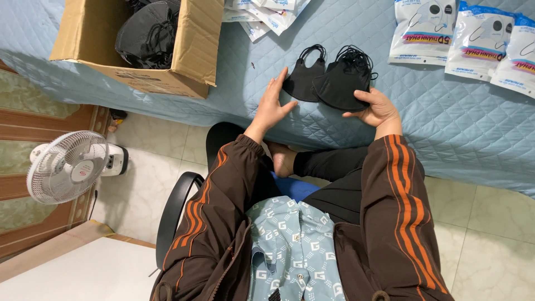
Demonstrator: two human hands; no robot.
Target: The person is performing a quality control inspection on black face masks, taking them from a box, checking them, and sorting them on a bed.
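Observation:
My right hand [378, 107] grips a stack of black face masks [343, 82] by its lower edge, held over the blue quilted bed [446, 117]. A single black mask [301, 79] lies flat on the quilt just left of the stack. My left hand [272, 105] rests open on the quilt beside that single mask, with fingertips close to its lower left edge. Both arms wear brown sleeves with orange stripes.
An open cardboard box [189, 50] holding more black masks stands on the bed at the upper left. Sealed white mask packets [462, 36] lie at the upper right, and others [262, 14] at the top middle. A white fan [67, 166] stands on the floor at the left.

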